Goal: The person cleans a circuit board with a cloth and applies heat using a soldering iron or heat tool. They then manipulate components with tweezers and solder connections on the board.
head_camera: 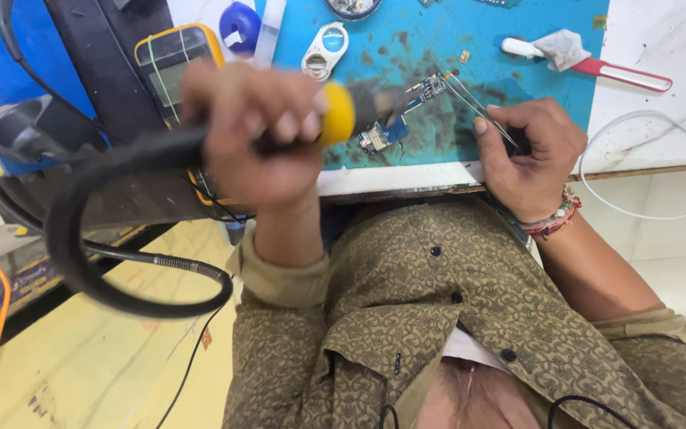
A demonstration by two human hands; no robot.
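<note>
Teal work mat (533, 48), scorched. Our left hand (252, 135) clenches hot-air handle (335, 115); right hand (529, 151) pinches tweezers (478, 107) beside small circuit board (406, 111) mid-mat. We judge board light, stiff, fragile: grip edges.

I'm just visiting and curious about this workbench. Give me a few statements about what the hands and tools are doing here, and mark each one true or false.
1. The left hand grips a tool with a yellow collar and a black hose. True.
2. The right hand holds a screwdriver. False: it holds thin metal tweezers.
3. A small blue circuit board lies on a blue mat. True.
4. The tweezer tips rest on the red-handled brush. False: they point at the board; the brush lies apart, farther right.
5. A yellow-edged meter sits behind the left hand. True.
</note>
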